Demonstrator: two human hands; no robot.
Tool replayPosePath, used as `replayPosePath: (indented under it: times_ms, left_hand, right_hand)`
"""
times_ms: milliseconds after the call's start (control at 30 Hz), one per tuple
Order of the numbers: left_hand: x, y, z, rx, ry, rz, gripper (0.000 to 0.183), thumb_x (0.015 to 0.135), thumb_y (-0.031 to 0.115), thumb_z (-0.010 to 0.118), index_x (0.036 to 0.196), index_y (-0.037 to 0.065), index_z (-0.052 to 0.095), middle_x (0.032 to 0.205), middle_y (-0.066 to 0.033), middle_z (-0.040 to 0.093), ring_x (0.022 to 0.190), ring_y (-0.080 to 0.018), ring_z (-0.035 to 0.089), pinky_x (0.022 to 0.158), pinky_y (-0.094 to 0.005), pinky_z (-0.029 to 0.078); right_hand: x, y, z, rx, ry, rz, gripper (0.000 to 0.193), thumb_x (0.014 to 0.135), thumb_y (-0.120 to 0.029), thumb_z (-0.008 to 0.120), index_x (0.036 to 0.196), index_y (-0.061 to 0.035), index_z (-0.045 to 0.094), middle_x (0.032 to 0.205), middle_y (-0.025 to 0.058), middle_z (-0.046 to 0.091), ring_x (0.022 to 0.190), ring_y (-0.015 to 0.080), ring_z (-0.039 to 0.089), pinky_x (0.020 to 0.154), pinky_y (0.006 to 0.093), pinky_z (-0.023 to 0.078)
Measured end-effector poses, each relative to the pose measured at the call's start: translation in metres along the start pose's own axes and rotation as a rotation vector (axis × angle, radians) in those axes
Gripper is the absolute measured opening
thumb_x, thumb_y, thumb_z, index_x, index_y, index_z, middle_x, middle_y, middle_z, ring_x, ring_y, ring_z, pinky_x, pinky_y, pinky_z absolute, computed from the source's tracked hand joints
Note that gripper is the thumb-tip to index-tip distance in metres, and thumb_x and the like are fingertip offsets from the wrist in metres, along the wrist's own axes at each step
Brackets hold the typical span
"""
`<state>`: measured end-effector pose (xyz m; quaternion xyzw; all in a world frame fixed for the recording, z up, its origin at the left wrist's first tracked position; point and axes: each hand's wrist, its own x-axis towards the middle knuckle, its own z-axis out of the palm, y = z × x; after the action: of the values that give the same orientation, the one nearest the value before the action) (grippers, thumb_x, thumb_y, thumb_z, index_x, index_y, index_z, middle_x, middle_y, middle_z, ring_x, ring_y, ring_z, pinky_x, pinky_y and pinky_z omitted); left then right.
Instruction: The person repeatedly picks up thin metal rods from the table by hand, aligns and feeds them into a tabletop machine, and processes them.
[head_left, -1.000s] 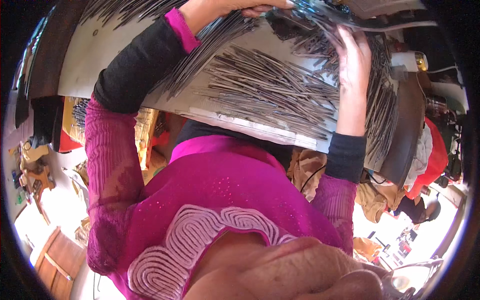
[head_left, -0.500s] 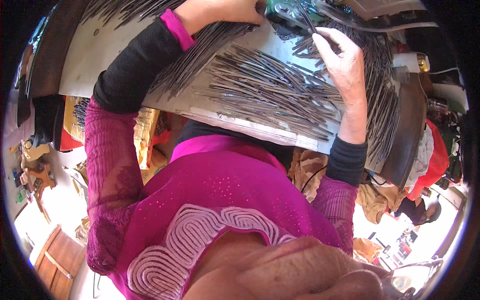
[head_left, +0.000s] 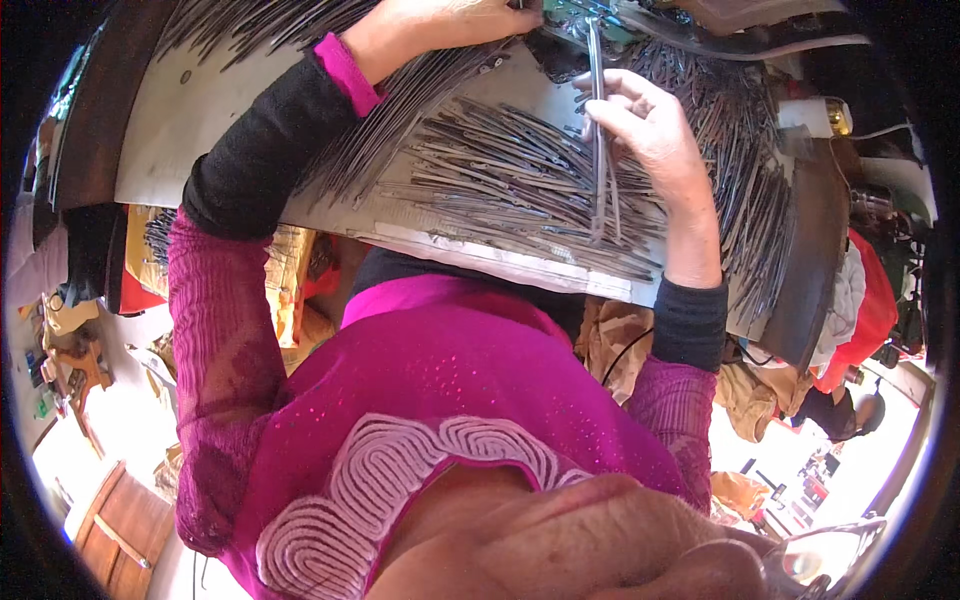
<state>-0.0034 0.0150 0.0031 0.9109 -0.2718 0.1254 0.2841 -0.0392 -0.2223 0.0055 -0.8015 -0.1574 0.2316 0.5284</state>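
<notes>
A thin metal strip (head_left: 597,120) stands nearly upright above the strip pile (head_left: 520,185) near the bench (head_left: 200,110) far edge, pinched in the right hand (head_left: 650,130) fingers. Left hand (head_left: 460,20) presses at the far edge, its grip hidden. Best held steady near its middle, clear of the pile.

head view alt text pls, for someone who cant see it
A person's right hand lifts one thin grey metal strip upright from a heap of similar grey metal strips spread on a pale flat board. Their left hand rests at the board's far edge.
</notes>
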Motion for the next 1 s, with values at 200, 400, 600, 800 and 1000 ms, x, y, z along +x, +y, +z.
replayPosePath:
  times_ms: [200,400,600,800,1000]
  left_hand:
    - [0.001,0.013,0.014,-0.800,-0.084,-0.346,0.019,0.089,0.018,0.059,0.085,-0.001,0.061,0.062,-0.0019,0.056,0.050,-0.0074,0.051,0.045,-0.0237,0.040]
    - [-0.003,0.017,0.010,-0.967,-0.123,-0.367,0.018,0.089,0.018,0.057,0.094,0.000,0.062,0.067,0.0024,0.055,0.051,-0.0036,0.048,0.046,-0.0192,0.038]
    - [-0.001,0.015,0.012,-1.011,-0.113,-0.424,0.020,0.090,0.017,0.056,0.099,0.000,0.063,0.068,0.0027,0.055,0.053,-0.0033,0.047,0.047,-0.0184,0.037]
    - [0.002,0.013,0.019,-0.998,-0.117,-0.343,0.018,0.090,0.018,0.057,0.094,0.002,0.062,0.066,0.0029,0.053,0.051,-0.0038,0.045,0.045,-0.0190,0.035]
    - [0.006,0.020,0.014,-0.916,-0.101,-0.369,0.020,0.090,0.020,0.056,0.094,0.002,0.061,0.062,0.0032,0.051,0.050,-0.0034,0.043,0.044,-0.0194,0.034]
  right_hand:
    - [0.000,0.005,0.005,0.042,-0.020,-0.028,0.030,0.084,-0.014,0.060,0.112,-0.0045,0.057,0.072,0.0040,0.065,0.054,0.0062,0.054,0.048,0.0194,0.041]
    - [0.000,0.004,0.005,-0.001,-0.019,-0.029,0.028,0.084,-0.014,0.059,0.111,-0.0047,0.058,0.072,0.0043,0.065,0.056,0.0066,0.055,0.049,0.0205,0.042]
    - [0.000,0.002,0.006,0.030,-0.024,-0.016,0.028,0.085,-0.014,0.060,0.111,-0.0043,0.057,0.072,0.0044,0.065,0.057,0.0072,0.056,0.049,0.0208,0.043]
    - [0.001,0.002,0.006,0.133,-0.023,-0.047,0.028,0.086,-0.015,0.060,0.110,-0.0013,0.056,0.074,0.0068,0.066,0.059,0.0086,0.059,0.050,0.0215,0.046]
    - [0.002,0.001,0.011,0.232,0.061,-0.065,0.028,0.087,-0.017,0.057,0.110,-0.0003,0.055,0.074,0.0068,0.064,0.057,0.0088,0.058,0.049,0.0198,0.045]
